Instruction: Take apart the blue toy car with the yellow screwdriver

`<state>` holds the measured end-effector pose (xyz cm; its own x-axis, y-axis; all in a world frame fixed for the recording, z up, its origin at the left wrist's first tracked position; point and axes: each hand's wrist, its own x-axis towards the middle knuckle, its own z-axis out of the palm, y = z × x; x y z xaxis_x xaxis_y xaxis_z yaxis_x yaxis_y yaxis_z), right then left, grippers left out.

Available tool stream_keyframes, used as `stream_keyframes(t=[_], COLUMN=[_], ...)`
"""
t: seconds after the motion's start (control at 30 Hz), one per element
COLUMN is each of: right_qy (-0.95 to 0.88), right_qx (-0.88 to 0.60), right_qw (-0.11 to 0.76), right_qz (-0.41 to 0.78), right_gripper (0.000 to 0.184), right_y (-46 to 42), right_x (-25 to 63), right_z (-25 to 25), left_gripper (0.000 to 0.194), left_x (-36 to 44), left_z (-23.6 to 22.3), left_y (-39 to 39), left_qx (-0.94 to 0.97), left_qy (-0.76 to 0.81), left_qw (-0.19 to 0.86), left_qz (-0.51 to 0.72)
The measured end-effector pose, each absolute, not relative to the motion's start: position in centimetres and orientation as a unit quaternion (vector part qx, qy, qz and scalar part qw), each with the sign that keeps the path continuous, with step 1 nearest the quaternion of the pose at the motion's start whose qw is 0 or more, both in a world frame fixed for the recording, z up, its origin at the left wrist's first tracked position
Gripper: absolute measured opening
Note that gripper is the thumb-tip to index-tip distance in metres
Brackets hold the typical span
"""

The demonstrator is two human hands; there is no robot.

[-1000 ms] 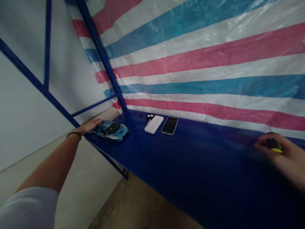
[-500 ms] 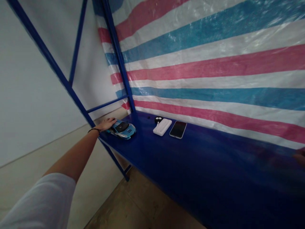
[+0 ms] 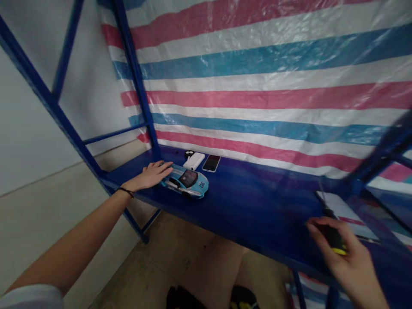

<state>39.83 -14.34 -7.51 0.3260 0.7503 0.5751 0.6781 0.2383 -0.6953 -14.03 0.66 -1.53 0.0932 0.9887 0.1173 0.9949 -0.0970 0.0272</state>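
Note:
A light blue toy car (image 3: 188,180) with "06" on its hood sits near the front edge of the blue shelf. My left hand (image 3: 154,174) lies over the car's rear end with the fingers bent onto it; the thumb is not clearly visible. At the right, my right hand (image 3: 344,244) is wrapped round the black and yellow handle of a screwdriver (image 3: 331,238). Its thin shaft points up and away over the shelf, slightly blurred.
Toward the back of the blue shelf (image 3: 244,201) lie a white power bank (image 3: 194,161), a phone (image 3: 211,163) and a small black item with white spots (image 3: 189,154). Beyond the screwdriver is a white booklet or sheet (image 3: 347,212). Blue posts frame both ends; a striped tarp (image 3: 257,98) hangs behind.
The toy car has moved right along the shelf with my left hand on it. My view has turned right, and my right hand with the screwdriver has come into view.

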Motion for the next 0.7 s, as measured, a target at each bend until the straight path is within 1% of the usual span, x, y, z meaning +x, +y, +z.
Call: stream_keyframes(t=[0.07, 0.17, 0.23, 0.33, 0.4, 0.5, 0.57, 0.7], right_qy=[-0.598, -0.592, -0.567, -0.497, -0.457, -0.431, -0.419, -0.411], right_qx=[-0.599, -0.599, -0.613, -0.646, -0.66, -0.677, -0.689, -0.704], right_qw=[0.532, 0.539, 0.55, 0.578, 0.594, 0.595, 0.59, 0.578], right_qz=[0.033, 0.023, 0.027, 0.038, 0.044, 0.05, 0.042, 0.028], right_gripper=[0.03, 0.021, 0.02, 0.024, 0.028, 0.031, 0.031, 0.029], right_y=[-16.7, -20.2, -22.4, -25.3, -26.8, -28.4, -29.3, -30.5], right_x=[40.0, 40.3, 40.6, 41.3, 41.9, 42.7, 43.0, 43.1], right_z=[-8.5, -9.6, -10.2, -11.2, -11.9, -12.5, -12.7, -12.7], left_gripper=[0.074, 0.08, 0.087, 0.095, 0.094, 0.085, 0.081, 0.08], left_x=[-10.3, -4.9, -1.6, 3.5, 7.0, 12.0, 14.8, 18.7], left_z=[-2.1, -2.5, -2.6, -2.5, -2.5, -2.5, -2.6, -3.2], left_y=[-0.7, -2.4, -3.2, -3.7, -4.0, -4.7, -5.2, -6.2], left_qx=[-0.772, -0.856, -0.89, -0.922, -0.938, -0.957, -0.965, -0.97], left_qy=[-0.632, -0.511, -0.45, -0.383, -0.341, -0.277, -0.241, -0.206], left_qw=[0.017, 0.031, 0.043, 0.046, 0.056, 0.072, 0.068, 0.064], left_qz=[-0.06, -0.076, -0.065, -0.029, -0.02, -0.052, -0.074, -0.115])
